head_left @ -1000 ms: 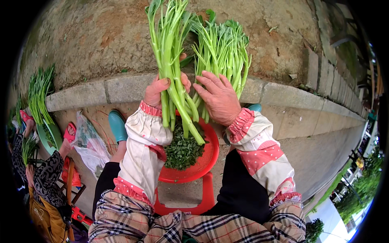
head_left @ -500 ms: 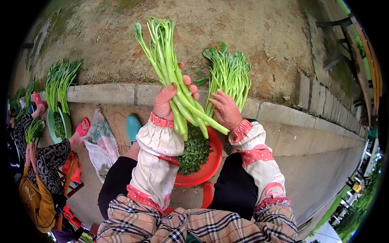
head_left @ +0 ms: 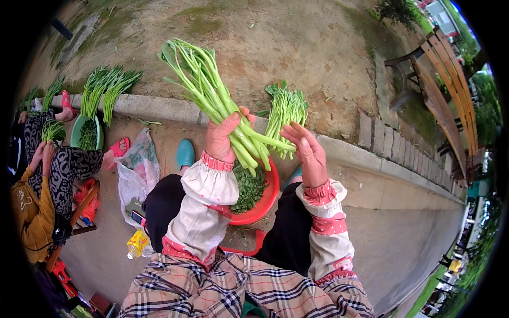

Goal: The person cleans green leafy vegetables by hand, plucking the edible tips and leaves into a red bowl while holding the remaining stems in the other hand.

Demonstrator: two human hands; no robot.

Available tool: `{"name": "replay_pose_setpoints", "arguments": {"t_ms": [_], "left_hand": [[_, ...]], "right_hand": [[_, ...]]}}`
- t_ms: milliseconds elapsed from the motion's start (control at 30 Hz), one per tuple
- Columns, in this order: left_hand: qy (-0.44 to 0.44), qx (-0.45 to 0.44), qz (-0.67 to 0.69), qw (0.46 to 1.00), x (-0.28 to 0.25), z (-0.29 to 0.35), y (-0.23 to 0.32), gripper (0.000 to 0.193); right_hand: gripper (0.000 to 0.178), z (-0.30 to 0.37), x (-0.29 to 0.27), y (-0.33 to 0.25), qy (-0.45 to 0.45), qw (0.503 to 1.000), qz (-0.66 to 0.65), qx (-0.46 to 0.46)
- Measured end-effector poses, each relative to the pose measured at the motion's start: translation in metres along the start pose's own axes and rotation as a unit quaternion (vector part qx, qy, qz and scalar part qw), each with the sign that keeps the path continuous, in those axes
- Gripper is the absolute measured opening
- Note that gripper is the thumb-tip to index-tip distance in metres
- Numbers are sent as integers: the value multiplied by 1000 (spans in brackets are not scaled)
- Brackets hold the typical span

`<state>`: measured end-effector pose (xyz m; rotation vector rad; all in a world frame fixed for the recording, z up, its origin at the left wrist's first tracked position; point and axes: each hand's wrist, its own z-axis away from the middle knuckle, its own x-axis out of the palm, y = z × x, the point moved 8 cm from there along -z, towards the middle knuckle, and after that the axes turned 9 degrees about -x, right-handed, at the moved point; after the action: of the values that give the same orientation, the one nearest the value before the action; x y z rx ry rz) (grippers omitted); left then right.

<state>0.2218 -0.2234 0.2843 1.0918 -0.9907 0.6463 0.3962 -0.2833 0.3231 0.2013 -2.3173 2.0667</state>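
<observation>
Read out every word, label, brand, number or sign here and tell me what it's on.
Printing I won't copy out:
Yellow label on a bottle: small print.
Dark item by the plastic bag: small pale letters.
Too blurred to read:
Pale marking on the mustard top.

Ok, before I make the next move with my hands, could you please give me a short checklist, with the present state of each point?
1. Left grip closed around the held bunch: ok.
2. Right grip open: ok.
3. Right grip apart from both bunches: cannot tell; its fingers meet or overlap stems in the view.
4. Other bunch lying at the curb: ok.
5. Leaves inside the basket: ok.
6. Whole basket rim visible: not ok; the left sleeve hides part.
</observation>
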Motion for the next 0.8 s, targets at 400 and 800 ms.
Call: {"name": "replay_pose_setpoints", "arguments": {"t_ms": [400, 800], "left_hand": [[41, -45, -103, 993, 10, 146, -7, 21], [-81, -33, -66, 994, 53, 212, -17, 42]], "right_hand": [[27, 146, 88, -40, -68, 975, 210, -28], [22, 192, 117, -95, -87, 937, 299, -158]]}}
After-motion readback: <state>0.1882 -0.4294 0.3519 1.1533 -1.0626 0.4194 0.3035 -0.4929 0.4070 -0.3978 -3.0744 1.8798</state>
